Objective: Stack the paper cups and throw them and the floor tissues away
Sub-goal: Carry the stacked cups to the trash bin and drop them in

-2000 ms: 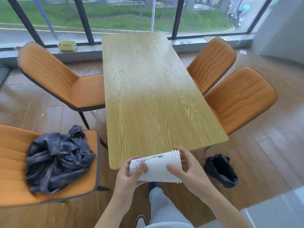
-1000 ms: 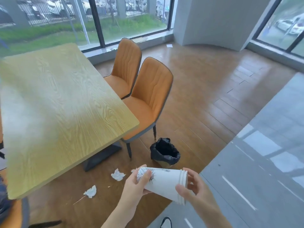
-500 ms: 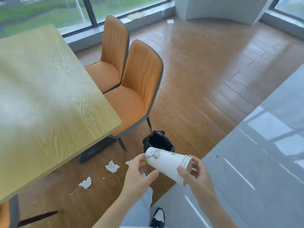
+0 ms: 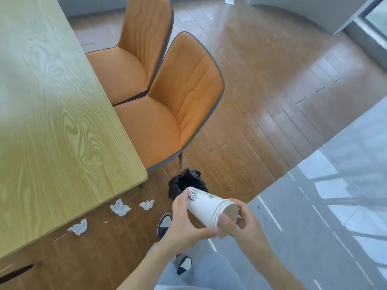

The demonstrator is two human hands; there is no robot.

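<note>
1. The stack of paper cups [image 4: 209, 208] lies on its side in the air, base end pointing away toward the bin [image 4: 186, 182], open rims toward the person.
2. The left hand [image 4: 186, 225] is closed around the narrow base end and underside of the stack; the right hand [image 4: 240, 220] is closed on the rim end, thumb across the mouth.
3. The bin, lined with a black bag, stands on the wooden floor [image 4: 261, 101] just beyond the cups, beside the near chair [image 4: 178, 105] and the corner of the bench [image 4: 52, 122].
4. Three crumpled tissues [image 4: 120, 207] lie on the floor below the bench edge, near a shoe [image 4: 164, 225], not yet picked up.
5. Handling, as a judgement: nested paper cups are very light and fairly stiff along their length but crush easily if squeezed at the rim. The inner cups may slide out when the open end tips down, so a hold near the rims is safest.
6. The tissues look soft and nearly weightless; a pinch at the crumpled middle should lift each one.
</note>
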